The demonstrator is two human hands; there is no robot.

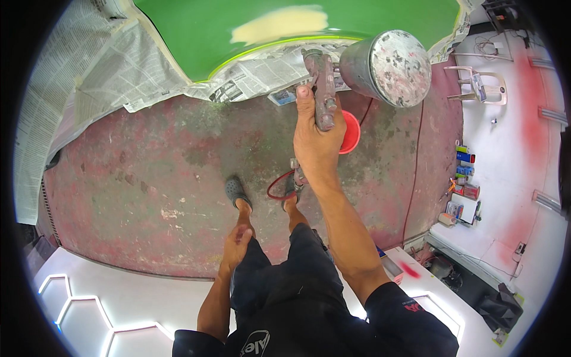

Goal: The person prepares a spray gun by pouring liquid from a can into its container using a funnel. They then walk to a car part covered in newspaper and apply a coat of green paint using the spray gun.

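My right hand (321, 140) is wrapped around a worn, paint-stained spray gun (325, 98), raised in front of me. A round cup (399, 68) with a speckled lid is attached to the gun's right side. Ahead is a glossy green panel (196, 35) with a pale yellow patch (279, 24) on it. Newspaper (140, 74) and tape border the panel; the gun overlaps the lower masking. Down beside my left leg hangs my left hand (238, 243), empty, its fingers loosely bent and apart.
A red bucket (352, 132) is partly hidden behind my right hand. A red hose (270, 185) loops near my feet on the stained floor (160, 172). At right are a white plastic chair (491, 89) and several cans and boxes (464, 193) along the wall.
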